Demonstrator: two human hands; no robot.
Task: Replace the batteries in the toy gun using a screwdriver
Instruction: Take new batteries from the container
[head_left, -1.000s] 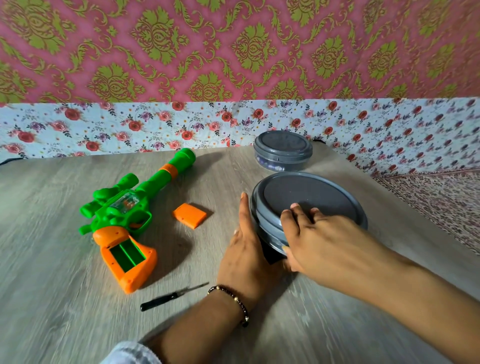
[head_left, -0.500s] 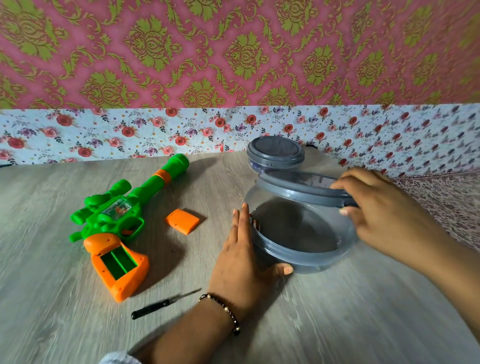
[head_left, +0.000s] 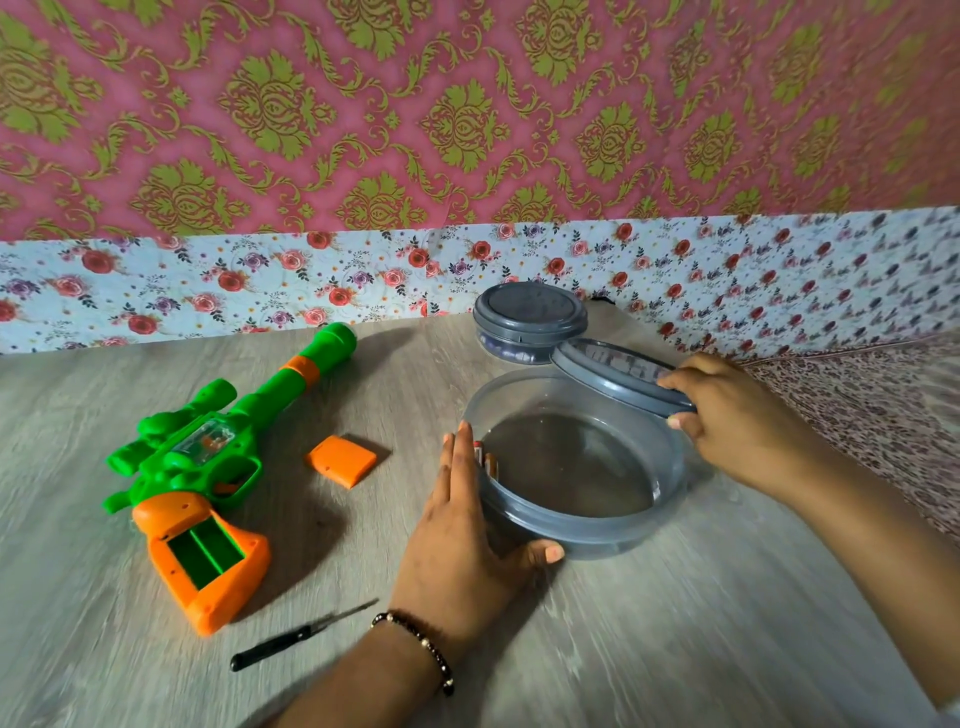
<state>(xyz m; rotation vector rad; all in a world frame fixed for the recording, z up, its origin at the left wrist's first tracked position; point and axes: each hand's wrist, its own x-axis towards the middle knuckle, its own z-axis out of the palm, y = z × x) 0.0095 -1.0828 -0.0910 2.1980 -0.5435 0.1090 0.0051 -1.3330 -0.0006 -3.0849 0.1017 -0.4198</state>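
A green and orange toy gun (head_left: 202, 467) lies on the table at the left, its battery bay open and empty. The orange battery cover (head_left: 341, 461) lies to its right, and a black screwdriver (head_left: 291, 638) lies in front. My left hand (head_left: 462, 545) presses flat against the left wall of a clear grey container (head_left: 587, 525), thumb at its front. Batteries (head_left: 488, 462) show inside, just behind my fingers. My right hand (head_left: 727, 415) grips the container's grey lid (head_left: 618, 371), lifted and tilted over the far right rim.
A smaller lidded grey container (head_left: 530, 319) stands behind the large one, near the floral wall. A patterned cloth (head_left: 883, 415) covers the table's right side. Bare wood-grain tabletop (head_left: 649, 649) lies in front of the container.
My right hand has pulled the lid off the large container and carried it up and to the right. My left hand stayed against the container's side.
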